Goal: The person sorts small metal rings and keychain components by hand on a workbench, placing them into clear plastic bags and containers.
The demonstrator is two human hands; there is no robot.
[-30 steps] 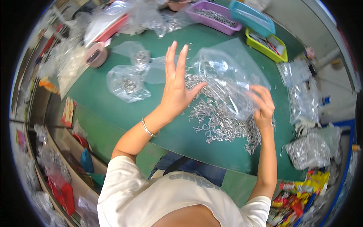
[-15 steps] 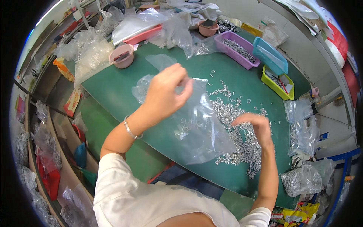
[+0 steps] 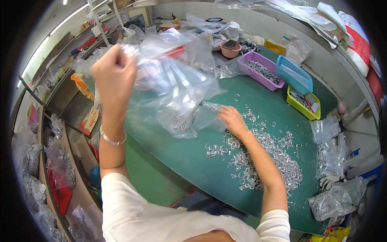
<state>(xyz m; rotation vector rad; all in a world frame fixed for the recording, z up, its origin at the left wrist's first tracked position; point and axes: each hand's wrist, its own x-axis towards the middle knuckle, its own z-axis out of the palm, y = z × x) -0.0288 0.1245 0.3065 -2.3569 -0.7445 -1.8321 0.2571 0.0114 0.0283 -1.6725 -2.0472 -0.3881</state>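
- While the left hand [image 3: 115,74] is up high and balled into a fist, it's clamped on the top edge of a large clear plastic bag [image 3: 173,92], which hangs open and crumpled above the green table top [image 3: 193,161].
- Down in the sagging bottom of that clear bag sits a small cluster of silvery metal rings [image 3: 179,121]; the bag's lower end just reaches the table.
- Right hand [image 3: 231,119] is low, palm down, fingers close together and bent, pressing at the bag's lower corner; whether it pinches the plastic or only touches it, I cannot tell.
- Spread along the right forearm lies a wide loose heap of small silver metal rings [image 3: 278,157], with a smaller scatter [image 3: 215,150] just left of the wrist.
- A thin silver bracelet [image 3: 112,140] circles the left wrist.
- Far side of the table: a purple rectangular plastic tray [image 3: 264,72] filled with metal parts, a light blue plastic bin [image 3: 296,74] beside it, then a yellow-green plastic tray [image 3: 304,103] further right.
- A pink round bowl [image 3: 230,49] stands behind the purple tray.
- At the right edge, a clear bag stuffed with rings [image 3: 330,201] lies near the elbow.
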